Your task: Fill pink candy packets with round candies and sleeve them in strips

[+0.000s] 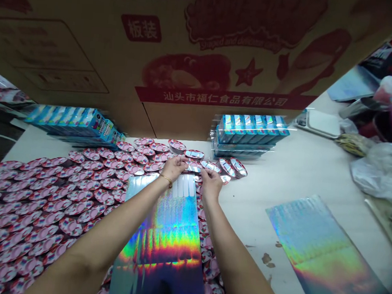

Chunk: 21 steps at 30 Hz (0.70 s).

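Between my two hands a small shiny sticker strip point(193, 168) is stretched, just over one of the oval red-and-pink packs. My left hand point(174, 169), with a thin bracelet at the wrist, pinches its left end. At the right end, the fingers of my right hand point(211, 183) are closed on it. Below the hands lies a holographic sticker sheet point(167, 235), its top part cut into narrow strips, on top of the packs. Several oval packs point(227, 167) just right of my hands bear shiny strips. Many more packs point(80, 195) without visible strips spread to the left.
A large printed cardboard carton point(171, 113) stands along the back. Wrapped stacks of blue boxes sit before it at left point(72, 121) and right point(251, 131). Another holographic sheet point(326, 257) lies on the white table point(245, 214). Plastic bags point(384, 171) crowd the right edge.
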Each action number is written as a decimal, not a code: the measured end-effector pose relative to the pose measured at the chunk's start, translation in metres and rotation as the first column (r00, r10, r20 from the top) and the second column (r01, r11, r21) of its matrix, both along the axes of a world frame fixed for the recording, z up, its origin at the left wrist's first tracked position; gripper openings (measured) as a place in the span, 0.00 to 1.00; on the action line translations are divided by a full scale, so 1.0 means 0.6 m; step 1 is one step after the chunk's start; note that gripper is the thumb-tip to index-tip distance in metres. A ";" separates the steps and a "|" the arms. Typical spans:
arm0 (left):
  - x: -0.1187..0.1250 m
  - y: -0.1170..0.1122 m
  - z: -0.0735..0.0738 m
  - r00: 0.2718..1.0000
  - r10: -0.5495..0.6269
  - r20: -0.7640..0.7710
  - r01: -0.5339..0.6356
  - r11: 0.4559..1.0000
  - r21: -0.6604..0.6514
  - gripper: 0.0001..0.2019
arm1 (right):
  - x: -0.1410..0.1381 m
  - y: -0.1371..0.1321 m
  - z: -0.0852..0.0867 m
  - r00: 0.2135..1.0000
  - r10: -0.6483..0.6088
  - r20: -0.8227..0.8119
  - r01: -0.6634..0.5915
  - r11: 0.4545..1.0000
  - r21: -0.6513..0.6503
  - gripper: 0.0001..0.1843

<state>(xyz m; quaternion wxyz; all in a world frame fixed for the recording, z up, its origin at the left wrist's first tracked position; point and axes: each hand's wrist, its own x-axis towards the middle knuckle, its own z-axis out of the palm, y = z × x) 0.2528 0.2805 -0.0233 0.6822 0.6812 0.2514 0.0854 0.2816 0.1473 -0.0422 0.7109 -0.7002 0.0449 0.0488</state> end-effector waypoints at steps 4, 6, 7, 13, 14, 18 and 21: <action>0.036 0.014 -0.011 1.000 -0.006 -0.017 0.011 0.963 0.268 0.14 | 0.011 0.019 -0.007 0.970 -0.095 0.224 0.170 0.923 -0.344 0.10; 0.050 0.016 -0.011 0.998 -0.032 -0.054 0.053 0.894 0.446 0.14 | 0.014 0.026 -0.009 0.953 -0.097 0.287 0.231 0.847 -0.479 0.09; 0.056 0.017 -0.009 0.997 -0.034 -0.075 0.069 0.841 0.536 0.14 | 0.013 0.028 -0.010 0.949 -0.097 0.300 0.250 0.811 -0.529 0.08; 0.067 0.017 0.004 0.979 -0.092 -0.180 0.200 0.565 0.800 0.16 | 0.005 0.036 -0.022 0.946 -0.034 0.322 0.257 0.682 -0.684 0.08; 0.068 0.017 0.003 0.974 -0.110 -0.196 0.225 0.536 0.814 0.16 | 0.005 0.038 -0.023 0.947 -0.020 0.322 0.253 0.666 -0.702 0.07; 0.071 0.014 -0.007 0.972 -0.126 -0.199 0.234 0.423 0.876 0.15 | 0.013 0.039 -0.023 0.943 0.002 0.333 0.261 0.617 -0.743 0.05; 0.057 0.022 -0.007 0.986 -0.058 -0.156 0.166 0.407 0.898 0.13 | 0.020 0.018 -0.019 0.932 0.041 0.359 0.256 0.625 -0.737 0.05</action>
